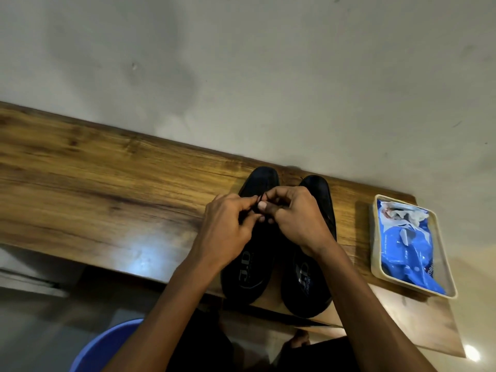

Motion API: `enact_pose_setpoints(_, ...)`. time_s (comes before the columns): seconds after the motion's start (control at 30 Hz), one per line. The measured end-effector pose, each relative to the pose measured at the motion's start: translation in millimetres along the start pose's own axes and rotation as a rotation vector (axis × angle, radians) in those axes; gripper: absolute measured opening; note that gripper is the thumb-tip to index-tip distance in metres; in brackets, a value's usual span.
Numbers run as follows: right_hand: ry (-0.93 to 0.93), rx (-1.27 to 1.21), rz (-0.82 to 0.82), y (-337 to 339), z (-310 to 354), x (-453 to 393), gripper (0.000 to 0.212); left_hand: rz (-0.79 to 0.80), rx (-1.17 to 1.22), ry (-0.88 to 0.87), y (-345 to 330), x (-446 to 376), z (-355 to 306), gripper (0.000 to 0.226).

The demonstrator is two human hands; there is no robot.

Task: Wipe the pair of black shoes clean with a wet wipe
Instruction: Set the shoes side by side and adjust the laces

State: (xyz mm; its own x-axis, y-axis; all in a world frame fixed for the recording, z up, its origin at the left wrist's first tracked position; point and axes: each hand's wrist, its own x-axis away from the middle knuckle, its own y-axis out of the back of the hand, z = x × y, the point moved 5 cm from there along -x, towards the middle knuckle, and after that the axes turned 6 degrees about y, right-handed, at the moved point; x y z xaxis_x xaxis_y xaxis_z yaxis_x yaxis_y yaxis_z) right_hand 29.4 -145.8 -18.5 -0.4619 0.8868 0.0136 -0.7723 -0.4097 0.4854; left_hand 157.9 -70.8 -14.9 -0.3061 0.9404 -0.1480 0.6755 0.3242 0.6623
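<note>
Two black shoes stand side by side on a wooden table, toes toward the wall. The left shoe and the right shoe show printed insoles. Over the left shoe's lacing my left hand and my right hand meet, each pinching a thin black lace between fingertips. A blue wet wipe pack lies in a shallow clear tray at the right, with a white wipe sticking out of its top. No wipe is in either hand.
The wooden table runs along a pale wall. The clear tray sits near the table's right end. A blue plastic stool or tub shows below the table's front edge at lower left.
</note>
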Motion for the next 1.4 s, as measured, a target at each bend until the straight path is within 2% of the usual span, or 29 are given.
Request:
enact_pose_setpoints(0.1, -0.032, -0.022, -0.012, 1.1, -1.2, 0.1, 0.007, -0.099, -0.012, -0.014, 2.7, -3.2, 3.4, 0.014)
enact_pose_setpoints(0.2, -0.064, -0.077, -0.015, 0.6, -3.4, 0.8, 0.007, -0.142, -0.049, 0.011, 4.0, 1.6, 11.5, 0.009)
enact_pose_setpoints(0.37, -0.056, -0.077, 0.016, 0.3, -0.8, -1.2, 0.005, -0.080, -0.074, 0.095, -2.9, 1.9, 18.0, 0.014)
enact_pose_setpoints(0.43, -0.050, -0.069, 0.015, 1.0, -0.6, -0.9, 0.005, -0.013, -0.029, 0.123, -4.1, -2.2, 15.6, 0.021)
enact_pose_setpoints(0.53, -0.035, -0.006, 0.004, 2.7, -1.4, -0.9, 0.005, 0.070, 0.063, 0.167, -4.8, -3.8, 9.0, 0.020)
enact_pose_setpoints(0.8, -0.010, -0.001, -0.012, 3.5, 2.1, 1.7, 0.002, -0.013, 0.322, 0.338, -10.6, -6.3, 17.7, 0.005)
enact_pose_setpoints(0.9, -0.013, -0.132, -0.048, 5.8, 5.1, 5.4, 0.025, -0.065, 0.345, 0.351, -11.8, -3.2, 15.0, 0.003)
enact_pose_setpoints(0.97, 0.010, -0.155, -0.052, 7.4, 7.9, 7.1, 0.029, -0.086, 0.360, 0.348, -12.2, -1.0, 13.3, 0.002)
enact_pose_setpoints(1.1, 0.147, 0.084, -0.021, 8.8, 15.9, 7.9, 0.010, -0.086, 0.386, 0.364, -11.4, 1.4, 12.7, 0.003)
enact_pose_setpoints(1.27, 0.255, 0.409, 0.156, 8.4, 23.6, 9.3, 0.023, -0.076, 0.334, 0.355, -9.3, 0.9, 11.3, 0.002)
enact_pose_setpoints(1.4, 0.255, 0.481, 0.120, 11.3, 21.5, 7.3, 0.014, -0.083, 0.282, 0.322, -9.2, 0.6, 8.2, 0.001)
